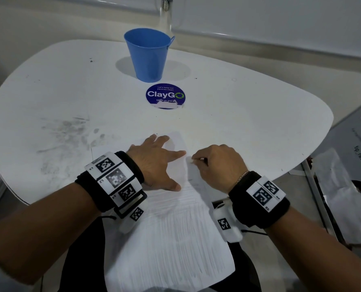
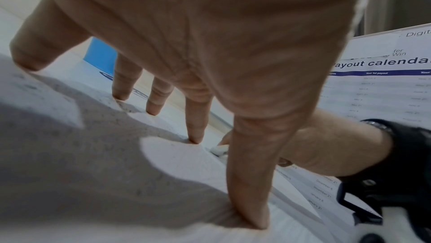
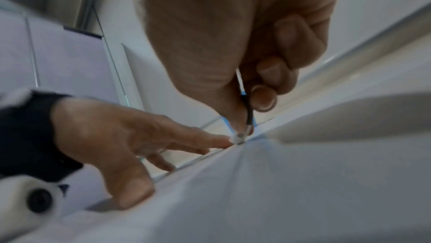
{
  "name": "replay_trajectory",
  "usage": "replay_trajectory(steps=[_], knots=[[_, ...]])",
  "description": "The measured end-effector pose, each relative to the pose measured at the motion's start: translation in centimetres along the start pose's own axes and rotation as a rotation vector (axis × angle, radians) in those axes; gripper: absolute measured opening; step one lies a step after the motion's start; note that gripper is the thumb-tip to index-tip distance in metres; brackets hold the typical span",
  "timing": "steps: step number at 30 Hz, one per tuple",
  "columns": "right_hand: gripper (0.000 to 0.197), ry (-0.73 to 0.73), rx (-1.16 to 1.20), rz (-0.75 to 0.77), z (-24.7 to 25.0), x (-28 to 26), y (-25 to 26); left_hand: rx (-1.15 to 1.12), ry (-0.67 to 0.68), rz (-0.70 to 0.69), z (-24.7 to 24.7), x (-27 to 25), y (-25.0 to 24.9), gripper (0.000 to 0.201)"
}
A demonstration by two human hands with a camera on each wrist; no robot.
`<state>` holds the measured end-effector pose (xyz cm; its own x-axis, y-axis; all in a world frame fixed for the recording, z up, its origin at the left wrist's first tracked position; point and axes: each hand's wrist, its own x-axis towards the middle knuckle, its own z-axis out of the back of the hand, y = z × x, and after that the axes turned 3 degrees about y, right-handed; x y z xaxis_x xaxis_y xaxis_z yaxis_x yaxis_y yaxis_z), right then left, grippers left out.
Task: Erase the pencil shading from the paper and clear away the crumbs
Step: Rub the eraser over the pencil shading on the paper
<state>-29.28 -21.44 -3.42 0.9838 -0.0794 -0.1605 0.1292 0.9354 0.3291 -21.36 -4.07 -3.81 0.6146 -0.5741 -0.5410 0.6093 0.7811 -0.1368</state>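
White paper [image 1: 171, 228] lies over the near edge of the white table [image 1: 48, 98], its lower part hanging off toward the person and covered in faint pencil shading [image 1: 175, 239]. The left hand [image 1: 156, 163] lies spread flat on the upper part of the sheet, fingers straight and fingertips [image 2: 194, 139] pressing it down, thumb planted nearer the person. Just to its right, the right hand [image 1: 215, 165] is curled and pinches a small white eraser [image 1: 190, 160] between thumb and forefinger; the eraser's tip touches the paper right beside the left index finger. In the right wrist view the eraser [image 3: 239, 137] meets the sheet next to that fingertip. Farther back on the table stands a blue bucket [image 1: 149, 53], with a round blue sticker [image 1: 165, 96] just in front of it. Grey smudges [image 1: 70, 131] mark the tabletop left of the paper.
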Motion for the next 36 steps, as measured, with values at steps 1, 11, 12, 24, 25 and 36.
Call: replay_trajectory(steps=[1,11,12,24,25,36], knots=[[0.023,-0.026,-0.012,-0.011,-0.1,0.0,-0.1,-0.003,0.0,0.0,0.0,0.0,0.0,0.098],[0.022,0.039,-0.013,0.026,0.2,-0.4,-0.3,-0.003,0.007,0.001,0.0,0.0,0.0,0.098],[0.021,0.079,-0.011,0.057,0.1,-0.6,-0.1,0.001,0.005,0.001,0.0,0.0,0.0,0.098],[0.022,0.093,-0.064,0.034,0.4,-0.4,-0.2,-0.016,0.02,0.001,0.1,-0.1,0.0,0.098],[0.022,0.08,-0.049,0.026,0.5,-0.2,-0.1,-0.016,0.021,0.0,0.1,-0.1,0.0,0.098],[0.02,0.07,0.002,-0.001,1.1,0.2,-1.2,-0.008,0.015,-0.007,0.1,-0.1,0.0,0.098]])
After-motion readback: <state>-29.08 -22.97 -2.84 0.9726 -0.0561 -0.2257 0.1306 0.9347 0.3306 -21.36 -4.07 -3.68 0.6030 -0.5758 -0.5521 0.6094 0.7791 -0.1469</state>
